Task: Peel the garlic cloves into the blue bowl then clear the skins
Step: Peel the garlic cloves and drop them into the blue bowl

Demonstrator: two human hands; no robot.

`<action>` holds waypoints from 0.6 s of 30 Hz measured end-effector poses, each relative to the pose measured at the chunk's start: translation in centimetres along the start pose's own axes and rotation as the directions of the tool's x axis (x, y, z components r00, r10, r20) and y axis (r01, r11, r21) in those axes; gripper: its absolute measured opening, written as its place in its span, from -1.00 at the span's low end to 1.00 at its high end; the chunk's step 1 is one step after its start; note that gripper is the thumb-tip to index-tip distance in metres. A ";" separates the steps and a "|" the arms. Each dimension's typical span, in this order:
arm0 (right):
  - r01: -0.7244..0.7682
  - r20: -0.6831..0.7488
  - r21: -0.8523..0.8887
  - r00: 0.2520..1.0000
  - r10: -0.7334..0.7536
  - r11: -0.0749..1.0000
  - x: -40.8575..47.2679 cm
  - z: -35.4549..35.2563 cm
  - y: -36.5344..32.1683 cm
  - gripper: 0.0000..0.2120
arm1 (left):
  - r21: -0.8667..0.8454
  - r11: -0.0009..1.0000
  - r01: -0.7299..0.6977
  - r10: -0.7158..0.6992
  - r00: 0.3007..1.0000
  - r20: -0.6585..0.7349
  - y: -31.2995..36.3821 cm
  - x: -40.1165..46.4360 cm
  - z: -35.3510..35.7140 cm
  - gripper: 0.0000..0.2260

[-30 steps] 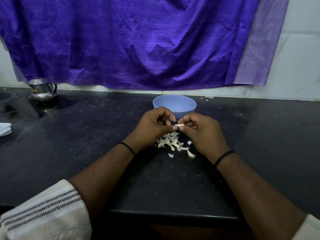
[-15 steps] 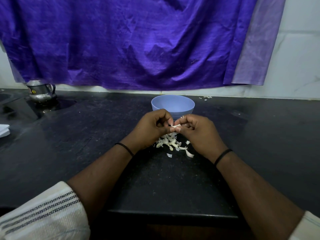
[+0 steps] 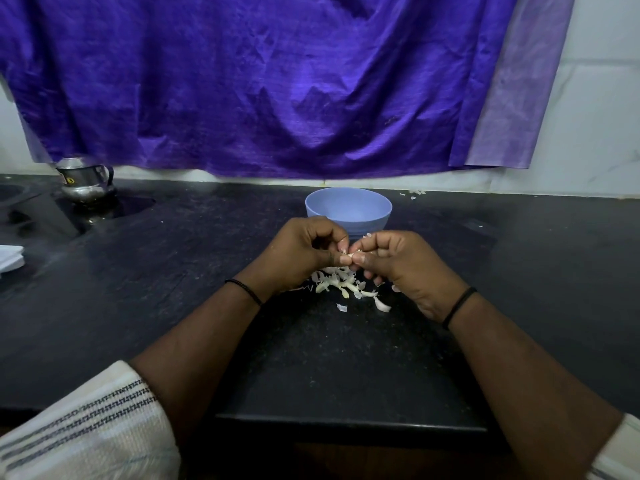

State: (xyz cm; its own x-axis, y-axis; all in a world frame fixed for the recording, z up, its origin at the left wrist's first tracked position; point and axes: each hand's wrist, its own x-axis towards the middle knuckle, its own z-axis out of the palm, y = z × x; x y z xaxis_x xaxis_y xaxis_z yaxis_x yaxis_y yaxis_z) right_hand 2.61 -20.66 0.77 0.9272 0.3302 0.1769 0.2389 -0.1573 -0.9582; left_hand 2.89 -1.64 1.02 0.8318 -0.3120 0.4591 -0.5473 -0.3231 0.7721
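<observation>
Bare counter [image 3: 519, 271] right of blue bowl [image 3: 348, 211]; skins [image 3: 341, 285] before it; kettle [image 3: 86, 181] far left.

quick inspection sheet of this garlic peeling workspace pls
surface: black countertop, speckled with pale crumbs
job's things: blue bowl upright behind the hands, contents hidden; garlic clove pinched between both hands; skins piled on the counter under them
clutter: steel pot far left; white object at left edge; stray skin bits by the wall
grippers: left hand and right hand both grip the clove
cables: nothing seen
surroundings: purple cloth over a white wall
</observation>
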 end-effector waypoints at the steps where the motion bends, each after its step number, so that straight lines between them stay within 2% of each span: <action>1: -0.006 0.004 0.003 1.000 0.006 1.000 0.0 0.0 0.0 -0.95 | 0.012 1.000 -0.005 0.005 1.000 0.000 -0.1 0.0 0.0 -0.77; 11: 0.011 -0.092 0.112 0.996 -0.001 0.994 0.0 0.9 0.0 -0.93 | 0.042 0.998 -0.051 0.057 0.987 -0.148 -0.6 0.0 0.4 -0.79; 18: 0.020 -0.147 0.208 0.989 0.011 0.978 0.0 1.4 0.0 -0.93 | -0.099 0.995 -0.010 -0.011 0.977 -0.212 -0.2 0.0 0.8 -0.85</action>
State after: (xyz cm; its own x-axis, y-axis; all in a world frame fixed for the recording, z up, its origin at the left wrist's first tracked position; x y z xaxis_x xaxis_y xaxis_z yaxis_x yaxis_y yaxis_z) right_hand 2.21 -19.32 0.41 0.9620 0.1882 0.1978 0.1926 0.0461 -0.9802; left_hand 2.90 -2.30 0.48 0.8388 -0.1120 0.5328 -0.5436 -0.2296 0.8074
